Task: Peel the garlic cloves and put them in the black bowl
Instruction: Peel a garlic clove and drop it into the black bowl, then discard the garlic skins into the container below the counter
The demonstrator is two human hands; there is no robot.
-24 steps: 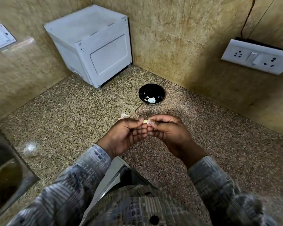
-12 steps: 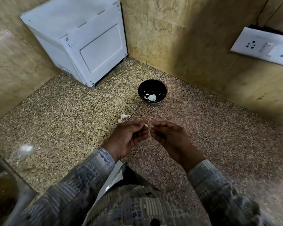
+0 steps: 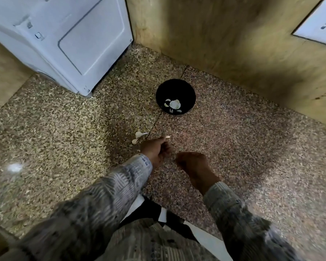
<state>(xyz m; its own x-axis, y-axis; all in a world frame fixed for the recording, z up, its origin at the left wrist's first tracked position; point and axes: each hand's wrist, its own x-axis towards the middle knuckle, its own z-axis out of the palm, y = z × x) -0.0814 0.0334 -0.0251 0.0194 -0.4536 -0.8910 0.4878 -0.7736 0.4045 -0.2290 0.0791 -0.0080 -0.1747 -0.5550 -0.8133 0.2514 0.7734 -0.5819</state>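
Half a second ago the two hands were pressed together over the clove, and now they have come apart. The camera has also tipped down, so the wall plug has slid into the upper right corner.

In the head view, the left hand (image 3: 155,149) sits near the middle of the frame. Its grip pinches the garlic clove (image 3: 167,136) at the fingertips, and the clove pokes out toward the top of the frame. I think it is held out like that so it can go into the black bowl (image 3: 177,87), which stands a little higher up, just right of the middle. Pale garlic pieces (image 3: 174,104) already lie in the bottom of the bowl.

The right hand (image 3: 193,162) is just to the right of the left one and does not touch it. Its fingers are curled in, but it is blurry, so I cannot tell if its grip has a bit of skin in it or nothing.

Scraps of garlic skin (image 3: 139,134) lie on the speckled tabletop (image 3: 252,147), just up and left of the left hand. They were likely dropped there to stay out of the bowl. A big white box (image 3: 73,40) fills the upper left. The wall plug (image 3: 320,25) is at the upper right. I see nothing lying between the clove and the bowl, and the scraps are off to the side
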